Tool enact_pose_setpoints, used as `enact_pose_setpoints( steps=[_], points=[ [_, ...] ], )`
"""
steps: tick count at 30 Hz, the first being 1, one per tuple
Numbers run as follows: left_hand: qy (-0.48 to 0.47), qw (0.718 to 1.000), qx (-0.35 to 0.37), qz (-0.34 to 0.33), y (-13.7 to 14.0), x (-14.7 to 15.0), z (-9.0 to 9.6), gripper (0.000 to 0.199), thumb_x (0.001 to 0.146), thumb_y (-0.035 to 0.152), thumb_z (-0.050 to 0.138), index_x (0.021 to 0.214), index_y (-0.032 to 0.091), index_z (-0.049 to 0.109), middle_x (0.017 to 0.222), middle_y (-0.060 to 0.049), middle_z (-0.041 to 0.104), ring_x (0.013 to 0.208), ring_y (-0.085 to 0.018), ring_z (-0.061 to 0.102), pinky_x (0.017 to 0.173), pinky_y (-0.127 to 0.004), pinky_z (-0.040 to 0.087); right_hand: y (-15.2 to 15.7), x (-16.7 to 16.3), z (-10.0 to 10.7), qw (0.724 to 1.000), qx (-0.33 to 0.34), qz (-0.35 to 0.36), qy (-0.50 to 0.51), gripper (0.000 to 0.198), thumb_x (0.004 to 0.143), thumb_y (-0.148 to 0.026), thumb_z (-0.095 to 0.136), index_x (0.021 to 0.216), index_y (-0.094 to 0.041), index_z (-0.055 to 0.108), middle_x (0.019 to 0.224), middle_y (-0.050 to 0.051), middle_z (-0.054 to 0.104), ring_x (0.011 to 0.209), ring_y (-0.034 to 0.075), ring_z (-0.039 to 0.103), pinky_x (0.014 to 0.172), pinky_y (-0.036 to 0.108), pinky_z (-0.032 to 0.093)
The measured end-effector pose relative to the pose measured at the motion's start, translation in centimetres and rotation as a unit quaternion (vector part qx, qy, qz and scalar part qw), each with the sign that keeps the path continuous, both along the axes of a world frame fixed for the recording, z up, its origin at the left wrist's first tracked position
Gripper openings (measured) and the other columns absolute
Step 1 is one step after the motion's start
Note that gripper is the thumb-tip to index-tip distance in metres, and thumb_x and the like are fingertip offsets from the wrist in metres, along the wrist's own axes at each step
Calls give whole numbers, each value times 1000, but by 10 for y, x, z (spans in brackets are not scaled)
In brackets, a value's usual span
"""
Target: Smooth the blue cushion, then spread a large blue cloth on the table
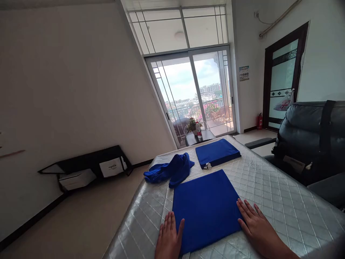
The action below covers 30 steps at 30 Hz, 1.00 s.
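Note:
A flat, squared blue folded cloth [206,212] lies on the silver quilted mattress [269,201]. My left hand [169,235] rests along its left edge, fingers stretched out and the thumb on the cloth. At the opposite edge my right hand [256,225] lies open, its fingertips touching the cloth's border. Neither hand grips anything. Beyond the cloth sits a thicker blue folded stack [217,153] with a small white tag at its near corner. A crumpled blue cloth [172,169] is heaped to the left of that stack, near the mattress's left side.
A black recliner [309,133] stands close on the right. Past the far end are a small dark table [203,136] with a plant and a bottle, then a glass sliding door [188,90]. Along the left wall lies a black rack [91,160] with white boxes.

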<state>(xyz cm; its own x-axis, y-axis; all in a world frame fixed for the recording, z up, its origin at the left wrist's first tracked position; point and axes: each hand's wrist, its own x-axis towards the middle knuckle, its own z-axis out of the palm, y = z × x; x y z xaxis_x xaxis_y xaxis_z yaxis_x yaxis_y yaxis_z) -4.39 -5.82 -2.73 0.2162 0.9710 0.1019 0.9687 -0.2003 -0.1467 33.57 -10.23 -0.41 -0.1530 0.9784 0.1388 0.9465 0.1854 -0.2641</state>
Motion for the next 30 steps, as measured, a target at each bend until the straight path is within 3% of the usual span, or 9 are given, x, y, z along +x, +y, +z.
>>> enact_pose_setpoints(
  steps=[4, 7, 10, 13, 17, 22, 30],
  points=[
    [-18, 999, 28, 23, 0, 15, 8, 50, 100, 34, 30, 146, 18, 42, 156, -11, 30, 146, -29, 19, 117, -55, 22, 1, 1, -6, 1000, 24, 1, 13, 59, 100, -55, 20, 151, -25, 22, 158, 1, 21, 146, 24, 19, 119, 51, 20],
    [-67, 997, 32, 12, -4, 52, 17, 63, 101, 47, 24, 153, 11, 23, 159, -13, 20, 146, -27, 19, 118, -51, 25, 2, 2, -10, 999, 35, 5, 19, 59, 100, -54, 21, 151, -24, 23, 157, 2, 24, 145, 25, 20, 119, 52, 21],
    [-98, 988, 3, -118, -13, 106, 27, 67, 100, 53, 27, 155, 17, 11, 159, -8, 19, 146, -25, 21, 117, -47, 30, 2, 3, -13, 998, 56, 6, 23, 58, 100, -53, 23, 150, -25, 24, 157, 2, 25, 145, 25, 20, 118, 53, 22],
    [-119, 961, -13, -248, -21, 160, 35, 68, 100, 52, 29, 154, 21, 2, 159, -5, 16, 146, -25, 21, 118, -46, 29, 2, 4, -15, 998, 57, 12, 13, 56, 100, -49, 24, 150, -24, 26, 157, 2, 25, 145, 27, 20, 117, 54, 23],
    [-123, 942, -24, -310, -23, 200, 36, 68, 101, 51, 29, 154, 21, -1, 160, -5, 12, 147, -25, 19, 118, -45, 28, 2, 6, -13, 999, 31, 19, -12, 53, 100, -43, 25, 149, -24, 30, 156, 1, 24, 145, 27, 22, 117, 54, 25],
    [-103, 954, -16, -280, -18, 180, 20, 68, 101, 52, 29, 154, 21, -1, 159, -5, 18, 145, -24, 24, 117, -43, 32, 2, 5, -11, 1000, 25, 17, -3, 54, 100, -45, 25, 150, -24, 31, 156, 1, 25, 145, 27, 22, 117, 54, 25],
    [-82, 991, -83, -71, -24, 74, 17, 67, 99, 56, 28, 152, 19, 16, 158, -6, 20, 145, -26, 23, 117, -46, 29, 4, 5, -24, 998, 60, 11, -7, 54, 100, -46, 26, 149, -25, 32, 156, 1, 26, 144, 27, 24, 116, 53, 26]
  ],
)
